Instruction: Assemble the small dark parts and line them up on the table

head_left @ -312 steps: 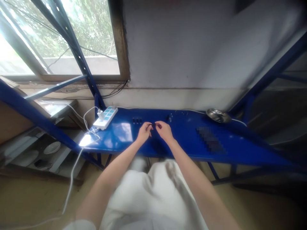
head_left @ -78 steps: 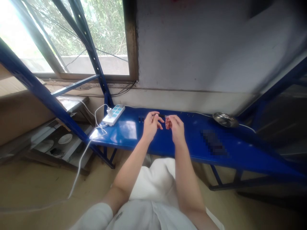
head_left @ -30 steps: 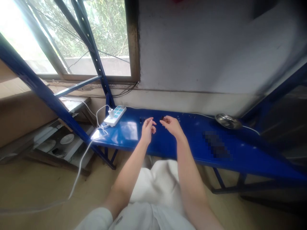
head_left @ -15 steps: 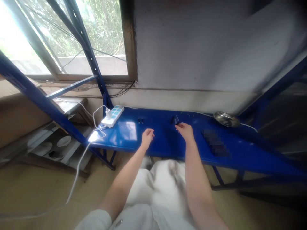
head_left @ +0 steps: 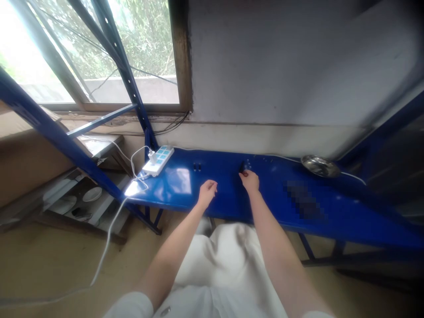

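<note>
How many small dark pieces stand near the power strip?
2: one piece and another, side by side on the blue bench, right of the power strip.

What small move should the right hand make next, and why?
Probably lift its fingertips slowly straight up: the right hand sits at a small black piece on the blue metal shelf, right beside tiny dark studs that a sideways move could knock. The left hand looks empty.

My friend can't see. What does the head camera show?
The left hand rests on a blue bench; the right hand reaches small dark pieces. A white power strip sits at one end, a steel bowl at the other.
</note>
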`<state>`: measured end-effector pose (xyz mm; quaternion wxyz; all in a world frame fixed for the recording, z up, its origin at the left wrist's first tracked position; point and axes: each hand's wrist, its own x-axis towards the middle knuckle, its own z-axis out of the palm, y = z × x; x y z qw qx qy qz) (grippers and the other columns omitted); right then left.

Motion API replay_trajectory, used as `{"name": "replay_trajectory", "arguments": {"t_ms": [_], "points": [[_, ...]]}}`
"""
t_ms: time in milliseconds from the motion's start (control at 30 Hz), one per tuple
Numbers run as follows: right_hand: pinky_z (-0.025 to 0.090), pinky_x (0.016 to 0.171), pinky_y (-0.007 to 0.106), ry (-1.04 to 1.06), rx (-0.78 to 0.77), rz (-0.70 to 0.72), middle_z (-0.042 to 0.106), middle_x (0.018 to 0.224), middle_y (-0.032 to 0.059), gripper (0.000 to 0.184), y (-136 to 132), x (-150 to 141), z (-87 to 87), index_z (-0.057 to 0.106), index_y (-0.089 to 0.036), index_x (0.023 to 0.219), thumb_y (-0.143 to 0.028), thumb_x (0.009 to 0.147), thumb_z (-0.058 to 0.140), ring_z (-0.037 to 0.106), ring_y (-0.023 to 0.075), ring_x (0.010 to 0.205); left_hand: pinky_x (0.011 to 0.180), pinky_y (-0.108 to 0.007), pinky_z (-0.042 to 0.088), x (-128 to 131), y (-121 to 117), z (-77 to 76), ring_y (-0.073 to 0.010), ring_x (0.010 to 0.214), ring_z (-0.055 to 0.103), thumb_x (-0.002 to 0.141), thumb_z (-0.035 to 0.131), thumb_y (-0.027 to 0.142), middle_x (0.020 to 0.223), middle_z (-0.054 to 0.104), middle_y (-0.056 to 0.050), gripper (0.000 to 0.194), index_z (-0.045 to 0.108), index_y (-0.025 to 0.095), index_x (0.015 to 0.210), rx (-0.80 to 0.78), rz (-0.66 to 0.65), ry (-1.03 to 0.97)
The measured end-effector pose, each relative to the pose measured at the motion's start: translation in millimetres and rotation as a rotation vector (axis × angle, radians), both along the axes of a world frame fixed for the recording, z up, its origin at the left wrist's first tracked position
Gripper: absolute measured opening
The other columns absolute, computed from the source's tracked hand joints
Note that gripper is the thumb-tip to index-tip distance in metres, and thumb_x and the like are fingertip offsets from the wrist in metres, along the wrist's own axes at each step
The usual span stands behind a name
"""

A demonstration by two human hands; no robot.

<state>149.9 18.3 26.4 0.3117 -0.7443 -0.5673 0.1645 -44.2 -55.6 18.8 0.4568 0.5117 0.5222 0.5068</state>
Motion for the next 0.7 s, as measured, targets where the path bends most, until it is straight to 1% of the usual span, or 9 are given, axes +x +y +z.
{"name": "replay_trajectory", "arguments": {"t_ms": [133, 300, 500, 633, 700], "points": [[0.043, 0.06, 0.025, -0.03, -0.062, 0.012, 0.067, 0.091, 0.0087, 0.022, 1, -1, -0.6, 0.065, -0.016, 0.089, -0.03, 0.077, 0.052, 0.061, 0.0193, 0.079, 0.046, -0.017, 0.036, 0, 0, -0.2, -0.0056, 0.046, 0.045, 0.077, 0.048, 0.029, 0.06, 0.053, 0.002, 0.018, 0.057, 0.015, 0.083, 0.001, -0.009, 0.01], [0.044, 0.061, 0.026, -0.054, -0.073, 0.01, 0.067, 0.09, 0.0089, 0.023, 4, -2, -1.5, 0.065, -0.016, 0.09, -0.031, 0.078, 0.051, 0.061, 0.019, 0.078, 0.046, -0.017, 0.036, 0, -2, 0.7, -0.0058, 0.046, 0.044, 0.077, 0.048, 0.028, 0.059, 0.052, 0.002, 0.017, 0.057, 0.015, 0.082, 0.008, -0.011, 0.014], [0.046, 0.065, 0.027, -0.051, -0.137, -0.001, 0.067, 0.088, 0.0108, 0.022, 9, 1, -0.4, 0.065, -0.015, 0.09, -0.03, 0.077, 0.055, 0.062, 0.02, 0.08, 0.046, -0.018, 0.037, 0, -1, 0.1, -0.0062, 0.047, 0.046, 0.077, 0.049, 0.029, 0.061, 0.053, 0.001, 0.018, 0.058, 0.015, 0.084, 0.009, -0.019, 0.019], [0.046, 0.068, 0.028, -0.043, -0.166, -0.043, 0.066, 0.089, 0.0131, 0.022, 11, 9, -2.3, 0.065, -0.012, 0.093, -0.022, 0.076, 0.056, 0.063, 0.0213, 0.082, 0.046, -0.018, 0.036, 0, -1, 0.5, -0.0061, 0.046, 0.045, 0.076, 0.05, 0.029, 0.059, 0.053, 0.002, 0.017, 0.058, 0.015, 0.081, 0.003, -0.012, 0.008], [0.046, 0.068, 0.028, -0.044, -0.169, -0.074, 0.066, 0.089, 0.0137, 0.024, 12, 13, -3.8, 0.065, -0.011, 0.094, -0.022, 0.075, 0.056, 0.063, 0.0224, 0.083, 0.046, -0.018, 0.036, -1, -1, 0.4, -0.0061, 0.046, 0.045, 0.076, 0.05, 0.03, 0.059, 0.053, 0.002, 0.017, 0.058, 0.016, 0.081, 0.005, -0.014, 0.006]]}}
